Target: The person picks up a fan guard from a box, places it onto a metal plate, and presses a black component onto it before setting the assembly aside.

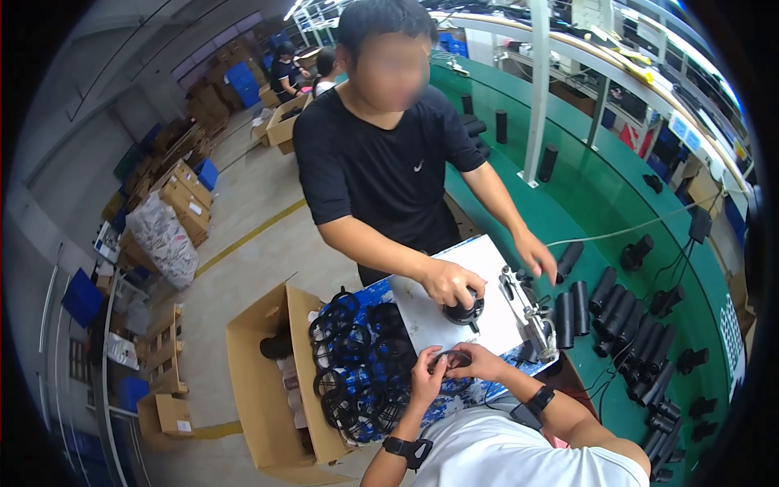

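Observation:
Close to my body, at the near edge of a white board (418,312), my left hand (425,380) and my right hand (480,362) grip a black ring-shaped part (449,357) between them. Fingers of both hands are closed on its rim and cover much of it. Just beyond, a co-worker's hand (448,282) presses on a black round part (465,312) lying on the board. The co-worker's other hand (535,255) hovers by a metal clamp fixture (527,312) along the board's right side. Left of my hands, many black open-framed rings (357,349) lie heaped on a blue-and-white surface.
An open cardboard box (256,390) stands left of the rings, with dark parts inside. Several black tubes (633,316) lie on the green bench (596,219) at right, among thin cables. The co-worker in a black shirt (381,174) stands across from me. Behind are cartons (182,195).

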`<state>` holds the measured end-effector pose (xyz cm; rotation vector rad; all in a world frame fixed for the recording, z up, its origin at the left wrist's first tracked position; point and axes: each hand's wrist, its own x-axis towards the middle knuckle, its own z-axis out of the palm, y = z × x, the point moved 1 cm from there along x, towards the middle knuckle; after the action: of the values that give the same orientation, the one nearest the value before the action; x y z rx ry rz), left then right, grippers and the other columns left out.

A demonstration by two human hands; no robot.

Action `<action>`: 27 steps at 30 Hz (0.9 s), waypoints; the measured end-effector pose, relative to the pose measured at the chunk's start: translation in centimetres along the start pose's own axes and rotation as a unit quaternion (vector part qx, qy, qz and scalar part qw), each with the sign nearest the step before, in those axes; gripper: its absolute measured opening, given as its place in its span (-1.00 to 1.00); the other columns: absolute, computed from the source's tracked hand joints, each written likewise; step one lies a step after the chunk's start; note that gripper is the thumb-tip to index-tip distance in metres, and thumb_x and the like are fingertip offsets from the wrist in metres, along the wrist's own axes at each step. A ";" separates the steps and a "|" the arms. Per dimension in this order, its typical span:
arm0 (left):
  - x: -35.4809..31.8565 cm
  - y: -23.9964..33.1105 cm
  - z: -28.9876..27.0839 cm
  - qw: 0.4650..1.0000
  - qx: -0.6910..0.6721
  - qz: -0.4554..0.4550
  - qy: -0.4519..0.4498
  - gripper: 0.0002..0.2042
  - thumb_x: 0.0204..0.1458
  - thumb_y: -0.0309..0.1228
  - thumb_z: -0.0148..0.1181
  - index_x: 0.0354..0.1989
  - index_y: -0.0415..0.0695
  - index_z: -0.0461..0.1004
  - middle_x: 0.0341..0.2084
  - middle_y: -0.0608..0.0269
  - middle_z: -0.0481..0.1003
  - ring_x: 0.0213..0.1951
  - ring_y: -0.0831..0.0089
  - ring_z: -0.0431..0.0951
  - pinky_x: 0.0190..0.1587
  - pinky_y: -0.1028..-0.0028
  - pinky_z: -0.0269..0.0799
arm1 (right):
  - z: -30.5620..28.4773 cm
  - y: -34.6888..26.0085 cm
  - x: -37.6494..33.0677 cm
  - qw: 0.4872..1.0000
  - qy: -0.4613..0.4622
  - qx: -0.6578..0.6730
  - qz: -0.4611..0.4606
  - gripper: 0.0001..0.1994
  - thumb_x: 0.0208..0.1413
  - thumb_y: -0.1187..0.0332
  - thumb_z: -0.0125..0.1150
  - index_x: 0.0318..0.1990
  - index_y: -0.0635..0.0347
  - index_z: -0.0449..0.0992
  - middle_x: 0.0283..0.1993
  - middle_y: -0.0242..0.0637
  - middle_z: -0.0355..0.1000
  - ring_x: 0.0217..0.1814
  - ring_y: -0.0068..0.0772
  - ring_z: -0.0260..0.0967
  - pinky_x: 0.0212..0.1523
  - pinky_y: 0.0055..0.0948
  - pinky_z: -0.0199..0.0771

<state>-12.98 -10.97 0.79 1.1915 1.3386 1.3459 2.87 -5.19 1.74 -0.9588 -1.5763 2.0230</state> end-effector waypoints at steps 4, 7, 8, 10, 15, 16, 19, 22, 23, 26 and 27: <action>-0.8 0.3 -0.5 0.998 -0.042 -0.023 -0.043 -0.60 0.12 -0.44 0.17 0.10 -0.24 0.24 -0.31 0.26 0.45 -0.30 0.60 0.45 -0.25 0.60 0.38 | -0.2 -1.2 -0.9 0.999 -0.016 0.030 0.001 -0.63 -0.07 0.47 0.39 -0.10 0.32 0.42 -0.34 -0.39 0.45 -0.31 -0.60 0.38 -0.32 -0.58 0.40; -0.8 0.8 -0.5 0.981 -0.187 -0.043 -0.033 -0.59 0.08 -0.44 0.23 0.08 -0.25 0.26 -0.36 0.31 0.44 -0.34 0.62 0.44 -0.27 0.62 0.37 | -0.4 -2.2 -1.4 0.989 0.090 0.113 0.009 -0.60 -0.07 0.53 0.35 -0.04 0.31 0.40 -0.24 -0.38 0.43 -0.23 -0.54 0.41 -0.23 -0.57 0.42; -0.7 1.5 -0.4 0.981 -0.182 -0.069 -0.027 -0.58 0.07 -0.46 0.24 0.09 -0.24 0.27 -0.37 0.36 0.42 -0.35 0.64 0.42 -0.27 0.63 0.37 | -0.5 -2.4 -1.5 0.982 0.130 0.137 -0.020 -0.59 -0.07 0.54 0.34 -0.02 0.30 0.39 -0.22 -0.36 0.42 -0.20 -0.53 0.40 -0.22 -0.55 0.43; 0.3 3.9 -1.1 0.988 -0.095 -0.078 -0.091 -0.68 0.18 -0.35 0.10 0.04 -0.23 0.33 -0.27 0.28 0.49 -0.24 0.60 0.47 -0.21 0.58 0.41 | -0.7 -4.5 -1.0 0.970 0.174 0.161 -0.053 -0.57 -0.08 0.56 0.32 0.00 0.29 0.37 -0.17 -0.32 0.40 -0.16 -0.51 0.38 -0.19 -0.51 0.44; 4.0 8.8 -0.3 0.995 -0.067 0.023 -0.069 -0.75 0.25 -0.28 0.00 -0.12 -0.24 0.34 -0.32 0.24 0.50 -0.29 0.56 0.48 -0.26 0.56 0.40 | -0.6 -10.0 0.3 0.951 0.206 0.214 -0.091 -0.57 -0.15 0.58 0.29 -0.04 0.27 0.36 -0.27 -0.35 0.38 -0.26 -0.51 0.40 -0.28 -0.57 0.40; 4.6 9.4 -0.2 0.993 -0.072 0.041 -0.080 -0.73 0.24 -0.27 0.01 -0.08 -0.25 0.33 -0.32 0.25 0.49 -0.28 0.56 0.47 -0.24 0.57 0.39 | -1.0 -10.6 0.4 0.950 0.196 0.215 -0.117 -0.62 -0.13 0.57 0.27 -0.08 0.26 0.38 -0.28 -0.36 0.38 -0.29 -0.53 0.40 -0.33 -0.59 0.38; 5.6 10.3 0.6 0.988 -0.097 0.063 -0.099 -0.69 0.24 -0.27 0.01 -0.03 -0.28 0.31 -0.31 0.26 0.48 -0.27 0.57 0.46 -0.21 0.59 0.38 | -1.4 -11.6 0.0 0.937 0.201 0.252 -0.139 -0.70 -0.11 0.54 0.25 -0.16 0.26 0.40 -0.30 -0.36 0.39 -0.35 -0.58 0.37 -0.40 -0.63 0.34; 6.1 10.1 1.4 0.984 -0.145 0.076 -0.070 -0.66 0.28 -0.29 -0.06 0.07 -0.30 0.28 -0.31 0.24 0.46 -0.29 0.56 0.46 -0.25 0.58 0.40 | -1.4 -11.5 -0.1 0.938 0.237 0.197 -0.161 -0.70 -0.07 0.50 0.27 -0.14 0.26 0.40 -0.28 -0.36 0.40 -0.31 -0.58 0.37 -0.34 -0.61 0.38; 6.0 10.6 1.7 0.984 -0.144 0.074 -0.075 -0.66 0.28 -0.29 -0.06 0.07 -0.30 0.28 -0.31 0.24 0.46 -0.29 0.56 0.46 -0.25 0.58 0.40 | -1.2 -11.4 -0.2 0.936 0.241 0.199 -0.162 -0.70 -0.07 0.50 0.27 -0.14 0.26 0.40 -0.28 -0.36 0.40 -0.31 -0.58 0.37 -0.34 -0.61 0.38; 6.5 11.4 2.3 0.969 -0.245 -0.022 0.004 -0.59 0.31 -0.25 -0.19 0.17 -0.31 0.24 -0.33 0.25 0.45 -0.34 0.54 0.47 -0.31 0.57 0.41 | -0.4 -12.7 -1.4 0.941 0.150 0.217 -0.214 -0.64 -0.04 0.47 0.33 -0.07 0.26 0.39 -0.16 -0.36 0.41 -0.14 -0.56 0.38 -0.10 -0.48 0.43; 6.8 12.8 2.7 0.951 -0.296 -0.075 0.045 -0.61 0.31 -0.24 -0.18 0.12 -0.30 0.29 -0.39 0.29 0.44 -0.42 0.58 0.46 -0.40 0.60 0.38 | -0.4 -12.5 -1.6 0.949 0.112 0.177 -0.233 -0.59 0.01 0.39 0.31 0.03 0.25 0.37 -0.07 -0.29 0.41 -0.07 -0.54 0.37 -0.05 -0.44 0.42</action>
<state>-10.82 -4.38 13.77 0.6147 0.9554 1.5536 3.02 -2.49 14.01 -0.5841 -1.1320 1.7100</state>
